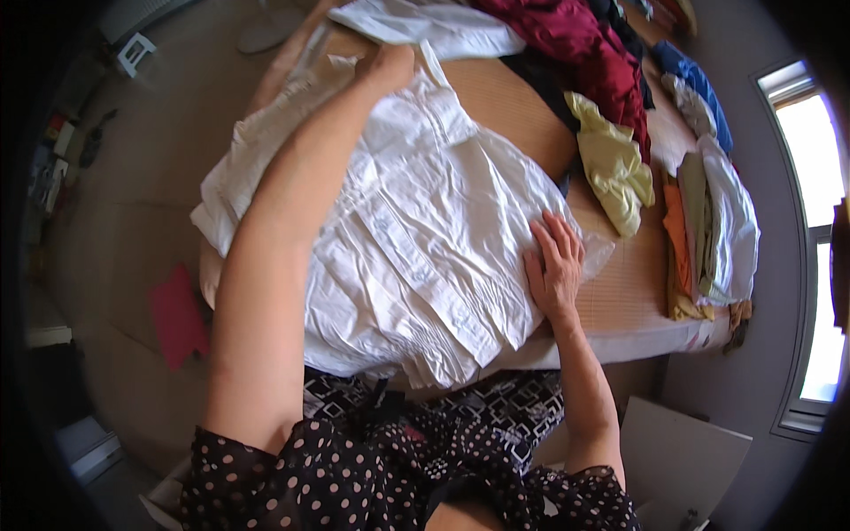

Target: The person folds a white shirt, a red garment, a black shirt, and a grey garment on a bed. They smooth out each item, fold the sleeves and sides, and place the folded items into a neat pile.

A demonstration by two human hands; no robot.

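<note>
A white shirt (443, 212) with a button placket and gathered stitching lies spread and wrinkled before me, its lower hem hanging toward my lap. My left hand (390, 69) reaches to the far end near the collar. Its fingers are curled closed on the cloth there, and the fingertips are hidden. At the shirt's right edge my right hand (558, 265) lies flat, fingers stretched out and pressing on the fabric. A bit of thin translucent material (597, 255) sticks out beside it.
The surface has a tan woven mat (620, 288). Beyond lie a white garment (434, 26), dark red cloth (580, 53) and a pale yellow garment (613, 168). Folded clothes (722, 221) are stacked at right. A blurred skin-coloured limb (288, 62) shows at far left. A white stool (136, 55) stands on the floor.
</note>
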